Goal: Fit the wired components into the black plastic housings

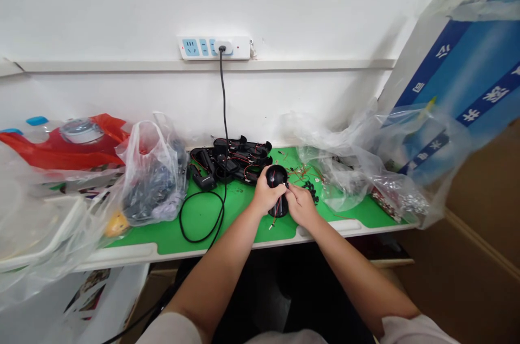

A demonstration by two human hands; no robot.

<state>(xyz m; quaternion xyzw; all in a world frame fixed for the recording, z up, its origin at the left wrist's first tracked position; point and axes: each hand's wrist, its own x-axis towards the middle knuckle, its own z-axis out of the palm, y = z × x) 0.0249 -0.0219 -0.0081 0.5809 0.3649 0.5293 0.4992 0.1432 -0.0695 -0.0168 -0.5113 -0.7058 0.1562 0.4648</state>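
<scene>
A black plastic housing (277,175) with a rounded, bowl-like top and a longer lower body is held over the green mat. My left hand (268,192) is closed around its left side, the thumb lying across its front. At its right edge my right hand (299,203) has its fingers pinched together, close to the left thumb; what they grip is too small to make out. Thin red and black wires with a small white connector (271,227) hang from the housing. Behind the hands lies a pile of similar black housings (244,157) with red wires.
Loose wires (300,172) and small black parts (311,192) lie right of the hands. A black cable (224,116) drops from the wall power strip (195,47) and loops on the green mat (239,230). Plastic bags (152,181) stand left; a clear bag (345,170) lies right.
</scene>
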